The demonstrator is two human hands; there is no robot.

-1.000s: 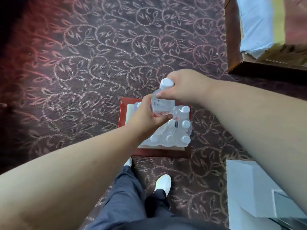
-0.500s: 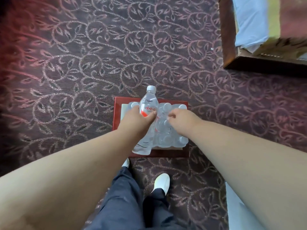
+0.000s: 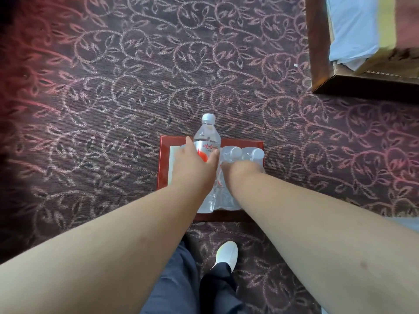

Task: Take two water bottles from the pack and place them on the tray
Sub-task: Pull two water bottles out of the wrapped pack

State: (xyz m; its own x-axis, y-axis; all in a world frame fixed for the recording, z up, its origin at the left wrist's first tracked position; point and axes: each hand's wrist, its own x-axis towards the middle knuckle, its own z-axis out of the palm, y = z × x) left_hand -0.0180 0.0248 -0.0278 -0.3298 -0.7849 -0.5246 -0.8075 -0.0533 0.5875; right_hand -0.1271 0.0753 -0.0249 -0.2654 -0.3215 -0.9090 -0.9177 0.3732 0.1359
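Observation:
A clear water bottle (image 3: 207, 137) with a white cap and red label is upright in my left hand (image 3: 192, 164), held around its middle above the left part of the pack. The shrink-wrapped pack of bottles (image 3: 247, 154) sits on a red tray (image 3: 163, 159) on the carpet. My right hand (image 3: 238, 171) is pressed down among the bottle tops on the right side of the pack. Its fingers curl downward and are hidden, so I cannot tell whether it holds anything.
Patterned dark red carpet (image 3: 113, 98) lies all around the tray. A dark wooden piece of furniture (image 3: 317, 53) with white bedding (image 3: 349, 30) stands at the top right. My white shoe (image 3: 226, 252) and dark trousers are just below the tray.
My right hand let go of the bottle's cap and dropped onto the pack. My left hand kept the bottle and shifted it left, clear of the other bottles.

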